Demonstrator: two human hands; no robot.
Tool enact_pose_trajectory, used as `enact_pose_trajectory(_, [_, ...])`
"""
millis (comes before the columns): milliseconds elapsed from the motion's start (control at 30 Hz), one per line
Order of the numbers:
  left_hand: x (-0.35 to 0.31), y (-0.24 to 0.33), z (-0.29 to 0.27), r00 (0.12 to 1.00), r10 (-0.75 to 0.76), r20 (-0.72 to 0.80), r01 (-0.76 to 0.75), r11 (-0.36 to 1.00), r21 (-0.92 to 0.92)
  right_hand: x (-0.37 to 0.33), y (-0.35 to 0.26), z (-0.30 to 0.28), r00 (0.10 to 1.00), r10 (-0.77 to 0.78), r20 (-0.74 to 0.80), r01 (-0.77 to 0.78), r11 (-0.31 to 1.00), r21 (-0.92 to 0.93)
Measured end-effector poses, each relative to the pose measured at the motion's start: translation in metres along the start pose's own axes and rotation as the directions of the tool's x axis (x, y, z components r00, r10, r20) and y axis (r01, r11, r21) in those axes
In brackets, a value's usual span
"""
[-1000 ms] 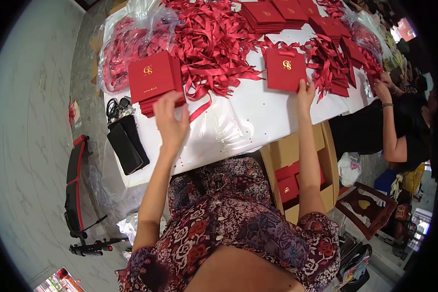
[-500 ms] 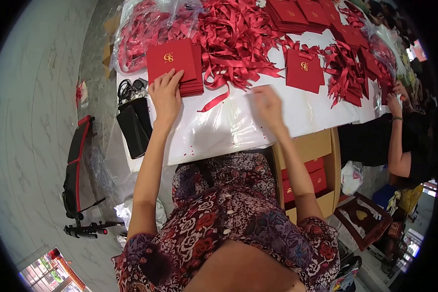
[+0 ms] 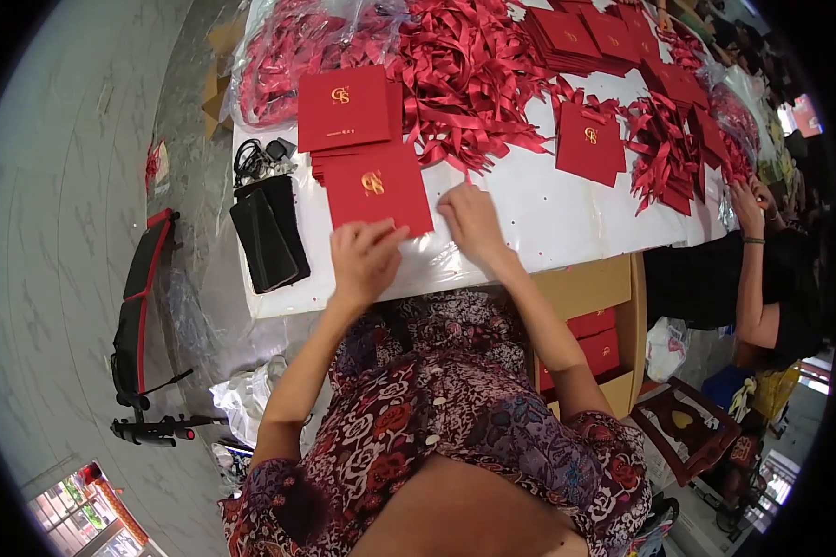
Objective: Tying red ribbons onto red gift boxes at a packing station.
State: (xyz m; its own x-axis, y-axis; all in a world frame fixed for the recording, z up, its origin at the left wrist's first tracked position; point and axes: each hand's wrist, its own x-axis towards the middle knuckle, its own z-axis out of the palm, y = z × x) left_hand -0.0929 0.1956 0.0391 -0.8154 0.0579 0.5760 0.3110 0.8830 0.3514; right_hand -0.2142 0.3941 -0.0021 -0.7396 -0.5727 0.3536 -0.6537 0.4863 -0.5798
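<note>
My left hand (image 3: 364, 265) has its fingers bent over the near edge of a flat red square card (image 3: 378, 190) with a gold emblem; its thumb is hidden. That card lies tilted in front of a stack of similar red cards (image 3: 344, 107), overlapping its near side. Just right of the card, my right hand (image 3: 474, 221) has its fingers drawn together at the end of a red satin ribbon (image 3: 461, 167). This ribbon reaches out from a large tangled heap of red ribbons (image 3: 474, 84) beyond the hand.
A phone (image 3: 262, 243) and a charger cable (image 3: 249, 160) lie left on the white-covered table (image 3: 529, 218). Bagged ribbons (image 3: 279, 60) stand behind. More cards (image 3: 590, 139) and ribboned cards (image 3: 664, 153) lie right. Below is an open carton (image 3: 585, 278). A co-worker's arm (image 3: 752, 260) reaches in right.
My left hand has come from the stack toward me, and a card now lies in front of the stack. My right hand has moved left to a ribbon end.
</note>
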Motion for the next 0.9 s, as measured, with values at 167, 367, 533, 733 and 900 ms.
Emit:
enact_pose_trajectory(167, [-0.043, 0.03, 0.014, 0.97, 0.061, 0.234, -0.027, 0.989, -0.144, -0.03, 0.012, -0.051, 0.986, 0.163, -0.015, -0.162, 0.985, 0.066])
enact_pose_trajectory(367, [-0.026, 0.028, 0.026, 0.971, 0.047, 0.234, 0.017, 0.964, -0.267, -0.048, -0.013, -0.083, 0.894, 0.444, 0.058, -0.444, 0.864, 0.237])
enact_pose_trajectory(533, [0.016, 0.008, 0.041, 0.956, -0.233, 0.18, 0.239, 0.971, -0.013, -0.031, -0.033, -0.052, 0.945, 0.327, 0.023, -0.317, 0.891, 0.325])
enact_pose_trajectory(733, [0.024, 0.0, 0.044, 0.94, -0.199, 0.277, 0.214, 0.976, -0.024, -0.013, -0.031, -0.008, 0.949, 0.315, 0.032, -0.311, 0.909, 0.279])
enact_pose_trajectory(900, [0.03, 0.002, 0.047, 0.938, -0.215, 0.272, 0.256, 0.959, -0.123, -0.008, -0.036, -0.005, 0.906, 0.417, 0.071, -0.417, 0.855, 0.308])
